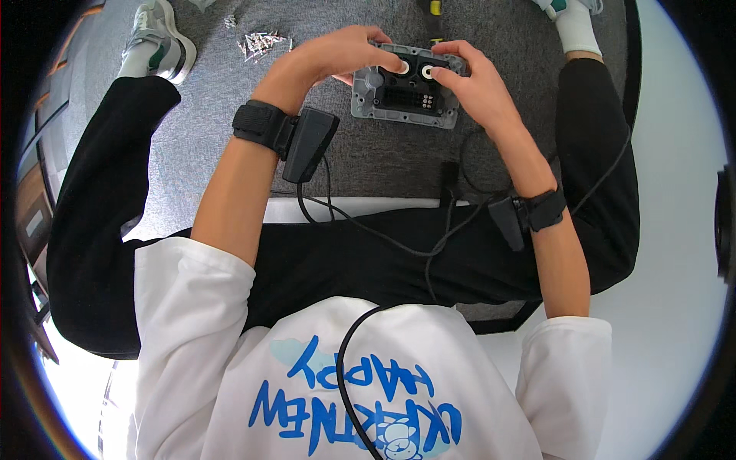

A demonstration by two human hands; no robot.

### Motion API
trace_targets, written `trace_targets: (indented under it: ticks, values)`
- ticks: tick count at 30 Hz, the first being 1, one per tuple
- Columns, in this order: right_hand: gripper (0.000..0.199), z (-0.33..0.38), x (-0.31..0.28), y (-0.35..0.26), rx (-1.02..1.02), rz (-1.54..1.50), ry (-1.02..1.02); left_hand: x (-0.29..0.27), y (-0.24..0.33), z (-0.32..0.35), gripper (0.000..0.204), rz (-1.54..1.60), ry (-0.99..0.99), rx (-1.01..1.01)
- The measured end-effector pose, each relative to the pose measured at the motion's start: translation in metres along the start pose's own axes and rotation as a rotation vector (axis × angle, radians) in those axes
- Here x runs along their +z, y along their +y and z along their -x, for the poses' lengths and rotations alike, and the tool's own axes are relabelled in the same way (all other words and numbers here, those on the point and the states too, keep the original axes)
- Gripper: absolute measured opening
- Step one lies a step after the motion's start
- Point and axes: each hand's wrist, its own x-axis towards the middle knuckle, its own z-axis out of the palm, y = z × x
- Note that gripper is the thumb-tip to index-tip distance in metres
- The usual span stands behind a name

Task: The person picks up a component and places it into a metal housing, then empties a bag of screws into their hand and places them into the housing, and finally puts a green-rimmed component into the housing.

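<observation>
A grey metal housing [368, 110] with a black inner panel lies on the dark grey surface in front of me. Two round white-rimmed parts sit side by side in its far half: the left ring [404, 67] and the right ring [428, 72]. My left hand [337, 57] grips the housing's far left edge, its thumb pressed on the left ring. From the other side my right hand [479, 84] holds the far right corner, thumb on the right ring. Some fingertips are hidden behind the housing.
A loose pile of small screws [261, 46] lies left of the housing. Beyond it is a black and yellow tool [435, 19], partly cut off. Black cables [383, 239] run from my wrist devices across my lap. My legs flank the surface.
</observation>
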Motion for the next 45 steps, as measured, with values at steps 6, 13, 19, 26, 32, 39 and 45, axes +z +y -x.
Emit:
trace_targets:
  ticks: [6, 13, 19, 26, 32, 39, 45]
  values:
    - [0.049, 0.008, 0.001, -0.011, -0.139, 0.229, 0.053, 0.000, -0.008, 0.005, 0.092, -0.010, 0.044, 0.038]
    - [0.081, 0.026, 0.003, -0.032, -0.458, 0.357, 0.045, -0.015, -0.006, -0.001, 0.068, 0.003, 0.022, 0.084]
    - [0.094, 0.038, 0.013, -0.051, -0.467, 0.491, 0.005, -0.031, -0.031, -0.035, 0.044, -0.176, 0.400, 0.233]
    - [0.086, 0.036, 0.014, -0.046, -0.505, 0.459, 0.024, -0.029, -0.019, -0.050, 0.053, -0.720, 0.469, 0.430]
    - [0.078, 0.041, 0.007, -0.045, -0.502, 0.344, 0.063, -0.050, 0.005, -0.052, 0.036, -0.376, 0.487, 0.411]
    - [0.078, 0.040, 0.005, -0.051, -0.517, 0.402, 0.048, -0.066, -0.005, -0.077, 0.031, -0.367, 0.620, 0.554]
    - [0.082, 0.042, 0.016, -0.048, -0.526, 0.469, 0.050, -0.054, -0.012, -0.093, 0.035, -0.319, 0.601, 0.443]
